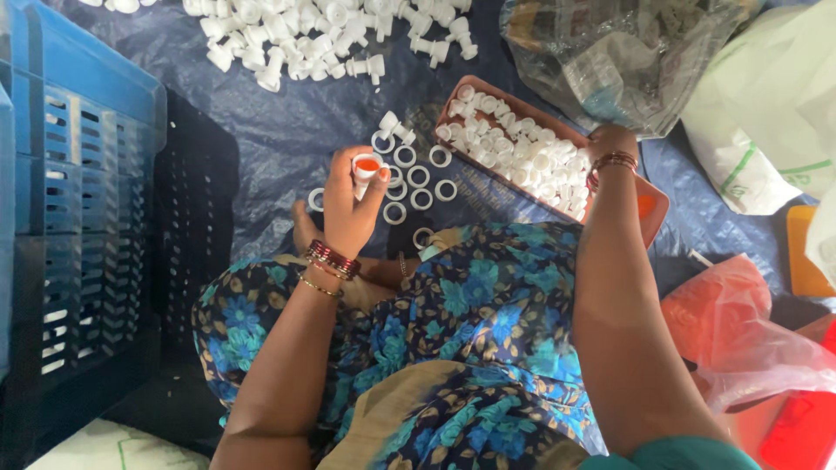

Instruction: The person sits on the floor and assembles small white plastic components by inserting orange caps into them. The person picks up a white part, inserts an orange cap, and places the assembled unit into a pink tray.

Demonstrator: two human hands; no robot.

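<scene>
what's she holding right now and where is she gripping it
The left hand pinches a small white plastic cap by its sides, between the fingertips. The right hand reaches into the brown tray; its grip is hidden.

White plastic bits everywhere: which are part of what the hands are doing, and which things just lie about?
In use:
- white cap held in left hand
- tray of white caps, right hand at its edge
- white rings on the blue sheet

Lying about:
- blue crate
- pile of white parts
- plastic bags
</scene>
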